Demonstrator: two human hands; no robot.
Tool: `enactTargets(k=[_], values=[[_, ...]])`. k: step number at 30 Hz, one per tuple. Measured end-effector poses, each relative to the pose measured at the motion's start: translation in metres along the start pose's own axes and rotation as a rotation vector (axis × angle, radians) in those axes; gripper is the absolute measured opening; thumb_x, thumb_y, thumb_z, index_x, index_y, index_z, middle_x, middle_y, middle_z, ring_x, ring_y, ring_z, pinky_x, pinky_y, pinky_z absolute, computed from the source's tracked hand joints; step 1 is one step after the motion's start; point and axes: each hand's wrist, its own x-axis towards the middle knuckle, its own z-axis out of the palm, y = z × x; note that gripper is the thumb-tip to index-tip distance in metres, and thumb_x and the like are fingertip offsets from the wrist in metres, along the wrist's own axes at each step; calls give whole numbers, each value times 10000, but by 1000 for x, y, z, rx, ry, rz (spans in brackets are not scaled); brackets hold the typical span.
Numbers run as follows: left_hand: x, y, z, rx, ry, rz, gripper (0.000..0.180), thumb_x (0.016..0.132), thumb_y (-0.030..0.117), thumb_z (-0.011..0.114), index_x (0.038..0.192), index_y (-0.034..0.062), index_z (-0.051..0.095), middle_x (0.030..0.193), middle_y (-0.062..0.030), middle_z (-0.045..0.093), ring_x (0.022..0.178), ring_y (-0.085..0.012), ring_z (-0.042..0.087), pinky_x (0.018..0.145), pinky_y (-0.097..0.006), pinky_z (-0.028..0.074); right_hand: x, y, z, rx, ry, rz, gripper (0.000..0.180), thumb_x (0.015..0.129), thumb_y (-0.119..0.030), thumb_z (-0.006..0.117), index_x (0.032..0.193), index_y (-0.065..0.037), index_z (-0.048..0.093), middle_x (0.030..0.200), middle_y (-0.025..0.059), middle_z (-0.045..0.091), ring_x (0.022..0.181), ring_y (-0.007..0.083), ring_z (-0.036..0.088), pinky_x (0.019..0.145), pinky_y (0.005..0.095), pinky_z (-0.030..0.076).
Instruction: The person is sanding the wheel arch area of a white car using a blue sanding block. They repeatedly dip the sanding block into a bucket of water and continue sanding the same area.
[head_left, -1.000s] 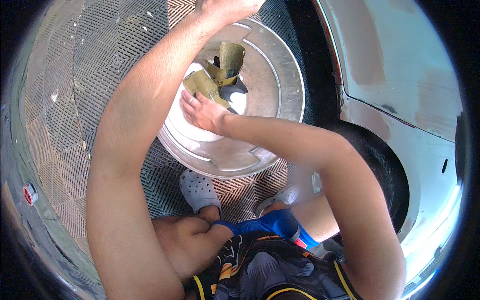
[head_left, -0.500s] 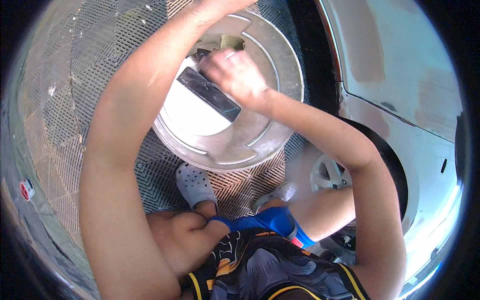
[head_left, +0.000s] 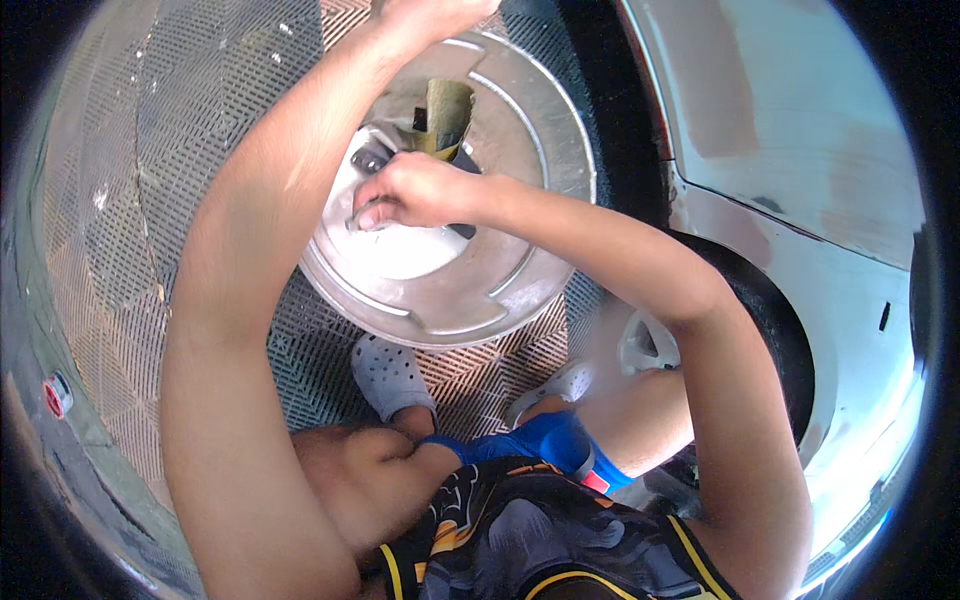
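Note:
My right hand point(head_left: 415, 192) is over a round silver metal top point(head_left: 540, 250), its fingers curled together above a bright white area point(head_left: 400, 255). Whatever the fingers hold is too small or hidden to name. Just beyond the fingertips is a small shiny black object point(head_left: 370, 160), its kind unclear. A curled olive-green sheet, like sandpaper point(head_left: 448, 110), stands on the metal top behind my right wrist. Dark parts of a black block point(head_left: 463, 160) show next to that wrist, mostly covered by it. My left hand point(head_left: 440, 14) reaches the upper edge of the picture, where its fingers are cut off.
To the right stands a pale car body point(head_left: 830, 180) with dull brownish patches, plus its wheel point(head_left: 645, 345). Ribbed floor tiles point(head_left: 220, 130) lie under the metal top. My feet in grey clogs point(head_left: 388, 375) are close to its near rim. A red-and-white object point(head_left: 57, 396) is at far left.
My right hand has moved left and nearer, off the far part of the top and across the black block, and its fingers have curled. The olive-green sheet now stands up more visibly.

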Motion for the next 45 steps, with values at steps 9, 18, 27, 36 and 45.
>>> enactTargets(k=[9, 18, 27, 36, 45], values=[[3, 12, -14, 263, 218, 235, 577, 890, 231, 709, 1372, -7, 500, 1268, -217, 619, 1081, -366, 635, 940, -421, 518, -101, -14, -73, 753, 577, 433, 297, 885, -250, 818, 1095, -51, 753, 940, 2, 746, 847, 69, 661, 794, 269, 540], [-9, 138, -20, -769, -668, -414, 505, 839, 86, 764, 1258, -19, 501, 973, -55, 662, 905, -116, 644, 859, -292, 535, -189, -37, -113, 931, 984, 229, 510, 941, -190, 751, 1411, -93, 577, 1088, 7, 726, 956, 64, 660, 836, 235, 535], [-23, 172, 17, -683, -873, -574, 484, 838, 27, 700, 1282, -9, 511, 925, -1, 624, 845, -76, 596, 799, -240, 485, -250, -18, -85, 984, 1070, 27, 533, 978, -81, 658, 1482, -94, 484, 1198, 52, 663, 1114, 118, 620, 976, 309, 538], [-32, 197, 59, -695, -777, -641, 504, 830, -4, 688, 1292, -17, 487, 960, -11, 602, 829, -69, 592, 772, -234, 498, -289, -8, -67, -278, 1251, 232, 695, 760, -20, 630, 1437, -112, 501, 1487, 174, 466, 1340, 386, 503, 1103, 484, 451], [-39, 194, 69, -856, -843, -798, 488, 818, -10, 686, 1264, 2, 486, 907, -13, 596, 766, -89, 585, 672, -250, 483, -297, -4, -61, -871, 1056, 61, 613, 762, -169, 700, 1366, -243, 623, 1277, 7, 625, 1307, 249, 532, 1137, 515, 385]])
